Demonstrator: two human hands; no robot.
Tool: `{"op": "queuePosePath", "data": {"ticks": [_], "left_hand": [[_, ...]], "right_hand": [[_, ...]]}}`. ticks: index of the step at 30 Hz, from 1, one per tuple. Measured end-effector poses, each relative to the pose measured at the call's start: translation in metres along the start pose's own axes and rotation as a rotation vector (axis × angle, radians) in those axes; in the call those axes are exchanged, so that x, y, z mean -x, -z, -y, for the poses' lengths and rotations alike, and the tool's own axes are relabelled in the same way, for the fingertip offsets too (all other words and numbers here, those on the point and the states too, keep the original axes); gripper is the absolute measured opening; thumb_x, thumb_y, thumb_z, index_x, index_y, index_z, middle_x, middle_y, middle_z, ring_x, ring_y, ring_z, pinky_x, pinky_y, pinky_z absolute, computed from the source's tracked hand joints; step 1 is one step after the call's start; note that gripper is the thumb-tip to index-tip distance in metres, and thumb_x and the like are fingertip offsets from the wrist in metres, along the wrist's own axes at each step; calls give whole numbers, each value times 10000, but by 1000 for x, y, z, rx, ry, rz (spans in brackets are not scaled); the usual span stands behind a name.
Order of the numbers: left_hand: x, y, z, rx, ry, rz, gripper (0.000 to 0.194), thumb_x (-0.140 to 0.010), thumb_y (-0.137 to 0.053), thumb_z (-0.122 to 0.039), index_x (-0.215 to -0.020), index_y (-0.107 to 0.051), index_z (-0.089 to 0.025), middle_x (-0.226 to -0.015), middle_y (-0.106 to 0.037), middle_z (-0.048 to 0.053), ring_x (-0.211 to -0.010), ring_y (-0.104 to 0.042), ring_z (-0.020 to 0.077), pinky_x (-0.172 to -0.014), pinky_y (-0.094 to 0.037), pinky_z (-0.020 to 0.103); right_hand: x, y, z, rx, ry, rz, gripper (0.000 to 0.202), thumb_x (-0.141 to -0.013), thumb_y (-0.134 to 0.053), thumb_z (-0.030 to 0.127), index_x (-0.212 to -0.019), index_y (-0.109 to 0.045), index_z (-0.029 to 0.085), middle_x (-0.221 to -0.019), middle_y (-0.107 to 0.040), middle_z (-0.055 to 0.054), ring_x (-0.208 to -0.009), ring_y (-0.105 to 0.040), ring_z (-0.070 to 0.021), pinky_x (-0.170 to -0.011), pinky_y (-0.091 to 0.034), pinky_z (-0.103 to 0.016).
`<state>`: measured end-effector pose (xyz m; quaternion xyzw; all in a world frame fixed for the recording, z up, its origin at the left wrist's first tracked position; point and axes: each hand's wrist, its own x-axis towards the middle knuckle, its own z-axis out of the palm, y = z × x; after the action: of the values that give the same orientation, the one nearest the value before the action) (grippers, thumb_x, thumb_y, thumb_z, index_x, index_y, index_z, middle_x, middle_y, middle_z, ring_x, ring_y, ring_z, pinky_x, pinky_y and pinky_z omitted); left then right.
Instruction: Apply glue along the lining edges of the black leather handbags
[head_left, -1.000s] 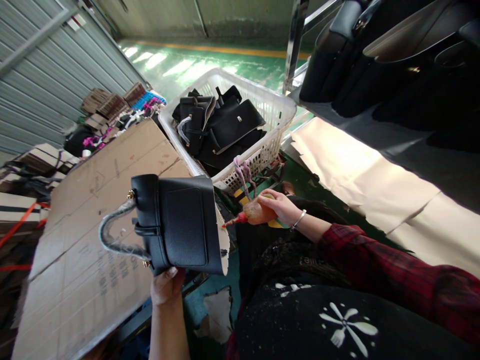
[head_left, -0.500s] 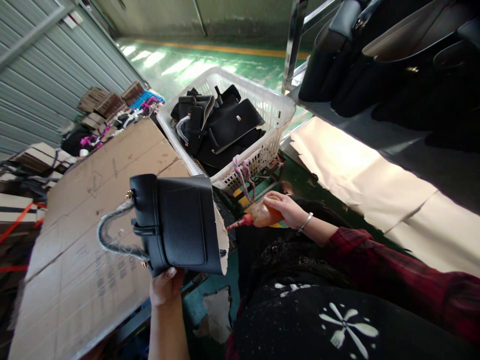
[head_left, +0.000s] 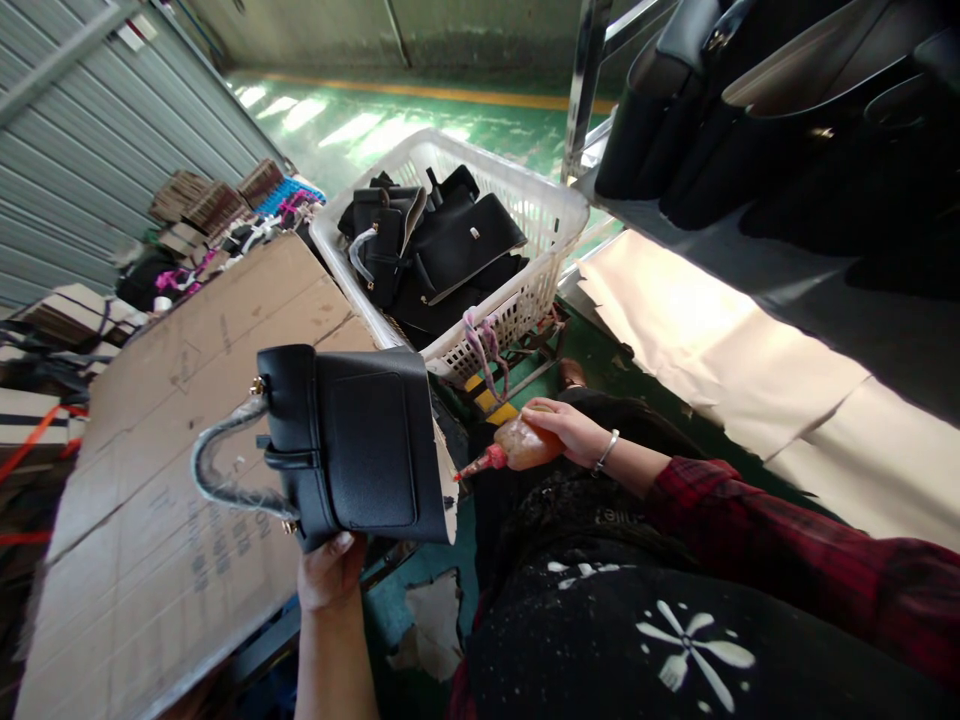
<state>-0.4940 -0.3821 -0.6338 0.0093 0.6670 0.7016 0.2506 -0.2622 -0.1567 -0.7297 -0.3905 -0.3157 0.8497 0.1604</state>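
My left hand [head_left: 330, 572] grips a black handbag piece [head_left: 367, 440] by its lower side, its thumb showing at the edge and the other fingers hidden behind. The piece lies sideways in the air over the cardboard, with its plastic-wrapped handle [head_left: 217, 455] pointing left and its pale, raw edge [head_left: 447, 478] facing right. Wrapped round a squeeze bottle [head_left: 525, 442] with orange-brown contents is my right hand [head_left: 566, 432]. The bottle's red nozzle [head_left: 480, 464] points left, its tip at or very near the pale edge; whether they touch I cannot tell.
A cardboard-covered table [head_left: 150, 470] spreads out at the left, with stacked bundles [head_left: 82, 310] beyond it. Ahead, a white plastic basket [head_left: 555, 225] holds several black bag pieces. To the right, a metal rack [head_left: 589, 85] carries black bags above brown paper [head_left: 675, 340].
The squeeze bottle has moved slightly down along the pale edge in my right hand. My left hand holds the handbag piece almost still.
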Motion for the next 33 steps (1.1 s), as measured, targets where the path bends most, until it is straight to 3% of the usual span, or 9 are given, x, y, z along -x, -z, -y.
{"op": "queuePosePath", "data": {"ticks": [6, 11, 18, 24, 33], "left_hand": [[1, 5, 2, -33, -24, 72, 497, -289, -913, -323, -754, -742, -286, -952, -750, 40, -1187, -563, 369, -1062, -394, 583], [0, 4, 4, -15, -34, 78, 516, -290, -906, -314, -778, -743, -272, -1011, -747, 52, -1216, -542, 386, -1081, -370, 589], [0, 5, 5, -7, -49, 90, 546, -315, -901, -291, -835, -735, -271, -1034, -738, 51, -1279, -493, 367, -1107, -345, 571], [0, 5, 5, -18, -51, 74, 646, -295, -897, -269, -921, -736, -276, -969, -740, 33, -1265, -497, 339, -1082, -387, 507], [1, 2, 3, -15, -79, 122, 625, -341, -894, -263, -941, -719, -277, -987, -725, 44, -1221, -529, 345, -1078, -375, 547]], "right_hand": [[17, -2, -3, -24, -68, 37, 490, -501, -878, 527, -727, -618, 180, -677, -634, 9, -636, -585, -151, -613, -441, -282], [26, -5, -7, -36, -107, 67, 493, -519, -870, 534, -750, -616, 181, -696, -629, 7, -654, -600, -162, -616, -449, -284], [22, -4, -3, -12, 7, -29, 512, -482, -866, 560, -713, -610, 181, -646, -604, 22, -615, -554, -141, -597, -413, -276], [27, -1, -1, 33, -18, 30, 470, -508, -867, 518, -718, -611, 184, -649, -613, 18, -608, -558, -145, -592, -414, -277], [18, -3, -4, 14, 59, -50, 484, -507, -853, 554, -729, -620, 193, -655, -605, 13, -621, -553, -152, -586, -413, -280]]}}
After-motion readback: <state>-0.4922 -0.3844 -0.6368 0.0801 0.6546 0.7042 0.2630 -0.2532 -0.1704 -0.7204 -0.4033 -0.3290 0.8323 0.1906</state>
